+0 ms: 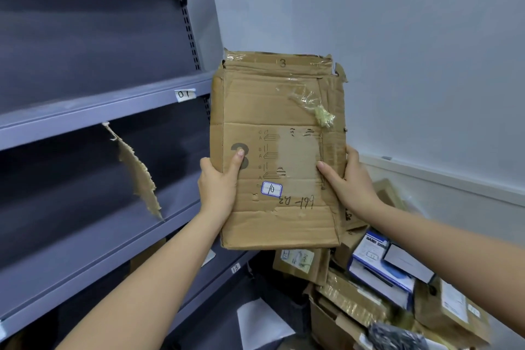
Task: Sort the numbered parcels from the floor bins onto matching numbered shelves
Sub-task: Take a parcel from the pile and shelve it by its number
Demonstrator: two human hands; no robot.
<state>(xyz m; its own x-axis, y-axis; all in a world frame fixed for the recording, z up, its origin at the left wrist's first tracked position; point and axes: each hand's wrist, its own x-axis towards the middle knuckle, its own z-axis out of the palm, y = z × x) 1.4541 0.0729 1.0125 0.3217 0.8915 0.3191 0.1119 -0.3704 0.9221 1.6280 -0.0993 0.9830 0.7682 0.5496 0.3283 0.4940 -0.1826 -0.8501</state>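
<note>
Holding the flattened cardboard parcel (279,150) upright at chest height, both hands were clamped on its lower edges: the left hand (218,182) gripped the left side with its thumb laid over the printed "3", and the right hand (350,179) gripped the right side, thumb pressed on the face. Just right of the left thumb sat a small blue-bordered sticker (272,189) with a handwritten number that looked like "10". To the left of the left hand, slightly above it, the grey shelf edge carried a white tag (185,94) whose digits read "01" and were probably an upside-down "10"; a lower tag (235,268), below the left forearm, seemed to read "13". A torn strip of cardboard (136,170) hung from the edge of the tagged shelf, well to the left of the hands.

The sticker, not the printed "3", was probably the sorting number, so the match looked to be the tagged upper shelf. Doing it well would have meant keeping both grips, tilting the limp parcel flat, and sliding it in clear of the hanging strip. Below the right hand, more parcels (377,273) lay piled.
</note>
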